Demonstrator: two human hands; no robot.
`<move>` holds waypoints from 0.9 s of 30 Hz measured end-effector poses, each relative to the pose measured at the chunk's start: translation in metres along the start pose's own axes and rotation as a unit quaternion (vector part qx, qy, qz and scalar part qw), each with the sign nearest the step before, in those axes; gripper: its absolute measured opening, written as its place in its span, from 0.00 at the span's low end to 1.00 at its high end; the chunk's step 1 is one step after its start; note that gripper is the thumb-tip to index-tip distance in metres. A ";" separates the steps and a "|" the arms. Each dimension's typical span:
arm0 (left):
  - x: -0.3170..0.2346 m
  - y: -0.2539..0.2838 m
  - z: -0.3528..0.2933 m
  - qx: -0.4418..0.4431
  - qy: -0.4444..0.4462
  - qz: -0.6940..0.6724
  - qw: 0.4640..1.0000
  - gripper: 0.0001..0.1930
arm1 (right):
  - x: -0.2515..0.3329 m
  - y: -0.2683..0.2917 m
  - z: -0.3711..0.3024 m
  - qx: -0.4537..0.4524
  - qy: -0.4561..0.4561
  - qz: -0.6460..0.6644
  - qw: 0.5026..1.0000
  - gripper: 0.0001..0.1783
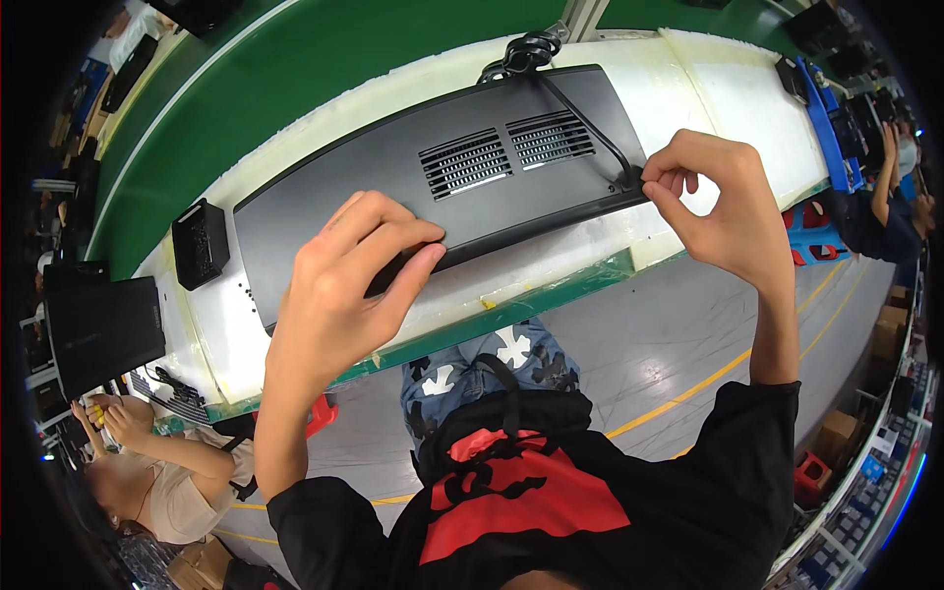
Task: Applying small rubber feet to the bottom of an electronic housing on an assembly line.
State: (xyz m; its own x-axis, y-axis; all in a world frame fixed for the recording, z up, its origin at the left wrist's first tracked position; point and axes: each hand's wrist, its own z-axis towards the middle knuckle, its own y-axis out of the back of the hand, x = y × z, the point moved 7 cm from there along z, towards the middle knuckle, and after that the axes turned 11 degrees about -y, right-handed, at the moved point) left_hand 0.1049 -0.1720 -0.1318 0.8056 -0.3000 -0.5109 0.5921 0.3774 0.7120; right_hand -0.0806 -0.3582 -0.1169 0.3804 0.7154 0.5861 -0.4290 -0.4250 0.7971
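Observation:
A long black appliance housing (364,167) with two slotted vents lies aslant on the white-topped bench before me. My left hand (359,270) curls over its near edge, with thumb and forefinger closed about the rim near the middle. At the housing's right end, my right hand (703,187) pinches thumb and forefinger together right at the corner. Whatever sits between those tips is too small to make out. Next to them a black power cord (590,120) enters the housing. The cord runs back to a coiled bundle (531,54) at the far edge.
A small black open box (200,244) stands left of the housing, with tiny dark screws (248,292) scattered nearby. Beyond the bench runs a green belt (295,74). Blue trays (831,123) edge the right end. A co-worker (182,472) sits at lower left.

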 end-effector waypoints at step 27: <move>0.006 -0.004 -0.010 -0.058 0.028 -0.044 0.997 0.05 | 0.007 -0.007 -0.018 -0.027 0.104 -0.108 0.988 0.11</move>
State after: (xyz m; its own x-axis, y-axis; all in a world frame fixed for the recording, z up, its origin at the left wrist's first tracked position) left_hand 0.1073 -0.1668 -0.1424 0.7481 -0.2882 -0.5977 0.6565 0.4521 0.6038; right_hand -0.0893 -0.3402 -0.1210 0.2936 0.8870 0.3564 -0.4022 -0.2235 0.8878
